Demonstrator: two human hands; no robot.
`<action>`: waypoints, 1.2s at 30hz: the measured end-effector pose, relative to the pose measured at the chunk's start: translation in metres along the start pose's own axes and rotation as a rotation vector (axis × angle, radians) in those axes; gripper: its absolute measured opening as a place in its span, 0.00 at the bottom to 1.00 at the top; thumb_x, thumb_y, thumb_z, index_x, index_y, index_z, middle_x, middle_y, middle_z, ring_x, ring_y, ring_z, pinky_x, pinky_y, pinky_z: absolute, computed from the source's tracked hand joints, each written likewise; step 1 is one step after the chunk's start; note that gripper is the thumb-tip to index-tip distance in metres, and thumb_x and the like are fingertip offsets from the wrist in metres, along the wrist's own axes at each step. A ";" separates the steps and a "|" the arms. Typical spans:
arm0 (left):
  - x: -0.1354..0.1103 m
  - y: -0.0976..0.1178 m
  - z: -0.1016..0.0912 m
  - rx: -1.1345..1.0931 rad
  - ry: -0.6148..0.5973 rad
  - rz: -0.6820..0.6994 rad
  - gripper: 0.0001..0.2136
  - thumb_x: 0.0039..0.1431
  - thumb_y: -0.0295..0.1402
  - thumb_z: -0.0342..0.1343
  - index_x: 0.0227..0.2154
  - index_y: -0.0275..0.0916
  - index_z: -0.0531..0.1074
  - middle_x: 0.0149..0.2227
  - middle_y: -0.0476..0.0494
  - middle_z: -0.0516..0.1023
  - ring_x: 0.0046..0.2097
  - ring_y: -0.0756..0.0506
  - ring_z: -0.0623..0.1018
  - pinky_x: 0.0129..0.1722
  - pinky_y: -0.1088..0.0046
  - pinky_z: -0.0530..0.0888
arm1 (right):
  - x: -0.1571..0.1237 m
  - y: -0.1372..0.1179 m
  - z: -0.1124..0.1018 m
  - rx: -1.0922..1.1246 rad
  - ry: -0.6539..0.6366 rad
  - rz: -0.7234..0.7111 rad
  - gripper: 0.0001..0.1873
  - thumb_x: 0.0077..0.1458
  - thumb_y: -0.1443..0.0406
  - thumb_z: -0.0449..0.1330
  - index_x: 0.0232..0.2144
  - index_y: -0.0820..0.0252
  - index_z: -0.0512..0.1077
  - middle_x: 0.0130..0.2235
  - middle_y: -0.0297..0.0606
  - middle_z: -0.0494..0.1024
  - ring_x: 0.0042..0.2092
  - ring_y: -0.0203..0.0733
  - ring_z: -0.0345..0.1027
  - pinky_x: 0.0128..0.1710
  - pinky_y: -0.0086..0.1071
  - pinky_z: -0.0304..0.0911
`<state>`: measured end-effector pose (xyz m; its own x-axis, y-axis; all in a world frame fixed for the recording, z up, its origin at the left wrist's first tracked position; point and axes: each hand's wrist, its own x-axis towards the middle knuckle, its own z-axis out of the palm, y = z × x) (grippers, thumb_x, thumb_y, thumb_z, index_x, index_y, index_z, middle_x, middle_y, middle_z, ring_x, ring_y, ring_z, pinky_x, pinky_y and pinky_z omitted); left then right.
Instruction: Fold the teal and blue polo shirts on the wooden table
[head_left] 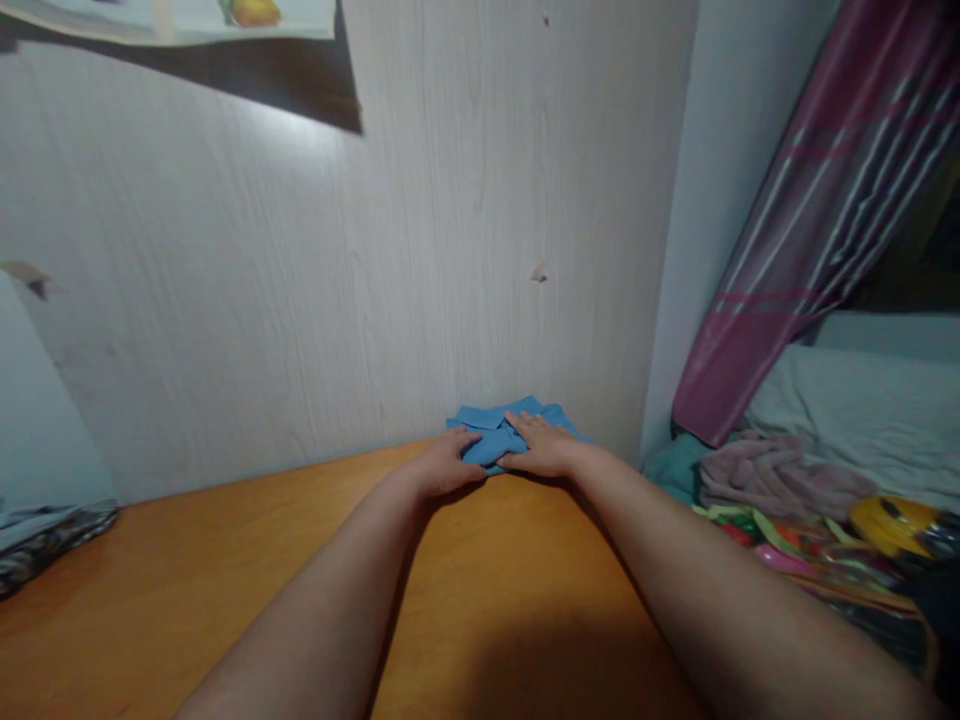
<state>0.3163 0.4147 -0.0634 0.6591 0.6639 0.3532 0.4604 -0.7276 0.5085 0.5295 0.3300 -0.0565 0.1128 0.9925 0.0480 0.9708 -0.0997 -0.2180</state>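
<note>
A folded blue shirt [491, 445], with what looks like a collar on top, lies at the far edge of the wooden table against the panelled wall. My left hand [448, 462] rests on its left side, thumb apart from the fingers. Across its right part lies my right hand [541, 445], fingers stretched out and spread over the fabric. Both hands touch the shirt from above and hide portions of its near edge. Neither hand is closed around it.
The orange-brown table top [315, 580] runs along a pale wood-grain wall [420, 250]. Dark patterned cloth [60, 540] lies at the left. Beyond the right edge are a pink curtain [757, 330], a mauve blanket [780, 475] and a pile with a yellow item [892, 525].
</note>
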 end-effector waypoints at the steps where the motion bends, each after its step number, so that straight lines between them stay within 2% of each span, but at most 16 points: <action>1: 0.001 -0.001 0.001 0.018 -0.031 0.009 0.24 0.45 0.37 0.64 0.49 0.46 0.78 0.57 0.42 0.76 0.59 0.35 0.73 0.59 0.61 0.68 | 0.000 0.001 -0.002 0.008 -0.003 -0.011 0.60 0.49 0.34 0.55 0.72 0.53 0.37 0.73 0.45 0.40 0.71 0.62 0.34 0.68 0.53 0.37; 3: 0.002 -0.004 0.002 0.052 -0.075 0.026 0.21 0.52 0.33 0.56 0.50 0.46 0.78 0.57 0.43 0.76 0.60 0.38 0.72 0.62 0.63 0.65 | -0.001 0.005 -0.006 0.030 -0.021 -0.039 0.59 0.49 0.35 0.57 0.72 0.54 0.39 0.73 0.46 0.40 0.71 0.60 0.35 0.68 0.51 0.38; 6: 0.000 -0.008 0.004 0.116 -0.080 0.025 0.22 0.56 0.29 0.51 0.54 0.44 0.76 0.61 0.43 0.72 0.63 0.39 0.69 0.64 0.64 0.62 | -0.002 0.010 -0.010 0.041 -0.042 -0.072 0.56 0.51 0.41 0.60 0.72 0.57 0.41 0.72 0.47 0.43 0.71 0.58 0.37 0.68 0.46 0.40; 10: -0.005 -0.010 0.009 0.190 -0.041 -0.020 0.24 0.58 0.29 0.51 0.57 0.47 0.72 0.64 0.43 0.68 0.63 0.37 0.69 0.63 0.59 0.63 | 0.000 0.012 -0.008 0.007 -0.026 -0.093 0.52 0.54 0.50 0.62 0.71 0.57 0.43 0.72 0.46 0.45 0.71 0.56 0.39 0.68 0.44 0.41; 15: -0.010 -0.008 0.015 0.234 0.013 -0.073 0.24 0.60 0.30 0.49 0.60 0.46 0.69 0.65 0.38 0.66 0.62 0.32 0.70 0.61 0.51 0.64 | 0.003 0.012 -0.002 -0.021 0.018 -0.096 0.43 0.61 0.52 0.55 0.71 0.53 0.42 0.72 0.40 0.43 0.72 0.54 0.36 0.69 0.48 0.39; 18: -0.011 -0.006 0.014 0.235 0.011 -0.062 0.24 0.58 0.32 0.53 0.59 0.46 0.71 0.65 0.40 0.65 0.64 0.34 0.68 0.62 0.54 0.63 | 0.003 0.014 -0.003 -0.031 0.017 -0.094 0.41 0.61 0.55 0.54 0.71 0.52 0.43 0.72 0.39 0.43 0.72 0.54 0.38 0.69 0.48 0.39; 24: -0.010 -0.010 0.011 0.218 -0.016 -0.076 0.25 0.54 0.30 0.55 0.56 0.49 0.73 0.64 0.44 0.68 0.63 0.35 0.69 0.62 0.57 0.64 | -0.002 0.015 -0.015 -0.023 -0.031 -0.099 0.46 0.54 0.60 0.58 0.71 0.56 0.44 0.71 0.39 0.48 0.71 0.50 0.44 0.69 0.39 0.42; 29: -0.007 -0.010 0.009 0.202 -0.026 -0.039 0.25 0.52 0.32 0.57 0.55 0.47 0.74 0.60 0.42 0.73 0.60 0.35 0.72 0.60 0.59 0.65 | -0.009 0.016 -0.034 0.027 -0.103 -0.087 0.50 0.46 0.60 0.62 0.70 0.53 0.51 0.69 0.36 0.56 0.68 0.53 0.52 0.67 0.39 0.48; 33: -0.006 -0.004 0.010 0.189 -0.017 0.014 0.28 0.51 0.38 0.60 0.57 0.44 0.72 0.59 0.38 0.74 0.60 0.32 0.71 0.62 0.56 0.62 | -0.005 0.012 -0.038 0.106 0.045 -0.110 0.36 0.55 0.56 0.56 0.66 0.52 0.61 0.66 0.34 0.65 0.65 0.50 0.58 0.65 0.38 0.53; 36: -0.008 -0.003 0.014 0.163 -0.038 0.054 0.29 0.53 0.45 0.60 0.59 0.44 0.70 0.61 0.39 0.72 0.62 0.34 0.69 0.63 0.58 0.60 | 0.000 0.007 -0.026 0.080 0.136 -0.116 0.36 0.62 0.49 0.50 0.67 0.58 0.58 0.68 0.39 0.59 0.69 0.50 0.49 0.67 0.39 0.46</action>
<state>0.3175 0.4094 -0.0787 0.7061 0.6183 0.3451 0.5120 -0.7825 0.3544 0.5421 0.3279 -0.0331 0.0337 0.9777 0.2073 0.9596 0.0263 -0.2803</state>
